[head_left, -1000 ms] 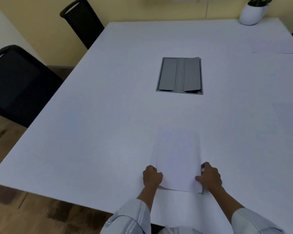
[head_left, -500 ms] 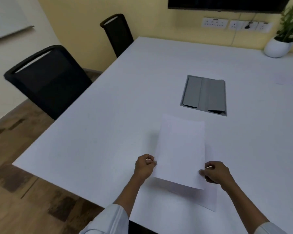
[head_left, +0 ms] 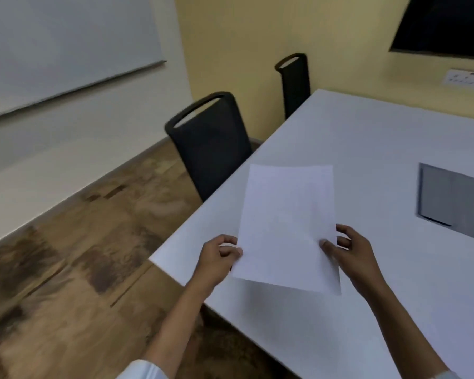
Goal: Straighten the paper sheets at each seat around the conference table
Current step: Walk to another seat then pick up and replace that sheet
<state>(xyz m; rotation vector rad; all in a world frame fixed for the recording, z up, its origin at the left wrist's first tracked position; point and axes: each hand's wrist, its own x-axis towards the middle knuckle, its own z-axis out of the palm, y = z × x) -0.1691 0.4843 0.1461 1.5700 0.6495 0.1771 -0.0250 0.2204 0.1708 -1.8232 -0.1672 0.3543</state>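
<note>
- Holding the paper sheet (head_left: 288, 225) lifted above the white surface (head_left: 381, 149), over its near left corner.
- Left hand (head_left: 218, 258) pinching the sheet's left edge, fingers curled.
- Right hand (head_left: 352, 254) pinching the right edge, thumb lying on top.
- Standing beside the surface: a black chair (head_left: 211, 151).
</note>
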